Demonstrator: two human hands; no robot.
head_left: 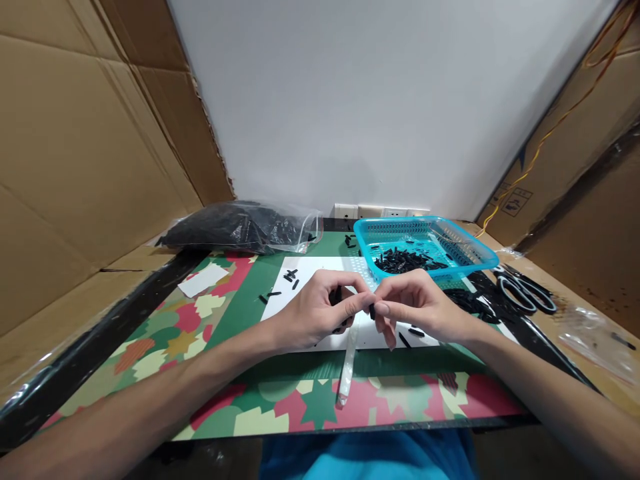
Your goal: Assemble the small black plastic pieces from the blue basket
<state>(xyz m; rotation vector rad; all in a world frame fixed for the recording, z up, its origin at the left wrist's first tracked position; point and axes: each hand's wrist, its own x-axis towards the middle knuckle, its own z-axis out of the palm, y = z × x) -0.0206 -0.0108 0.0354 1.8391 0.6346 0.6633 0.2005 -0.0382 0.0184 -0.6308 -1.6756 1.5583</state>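
My left hand (315, 310) is closed, with several small black strip-like pieces (339, 295) inside its curled fingers. Between its thumb and forefinger and those of my right hand (420, 308) there is one short black piece (372, 311), pinched where the fingertips meet. Both hands are just above a white sheet (283, 307). More loose black pieces (290, 275) lie on the sheet to the left, and a few others (404, 340) lie below my right hand. A narrow whitish strip (347, 367) runs from under the hands toward the front edge.
A blue plastic basket (487, 259) holds a heap of black pieces (405, 261). Another pile (470, 303) lies in front of it. Black-handled scissors (525, 293) and a clear bag (597, 340) are at right. A filled plastic bag (235, 227) rests back left, near a white paper scrap (203, 280).
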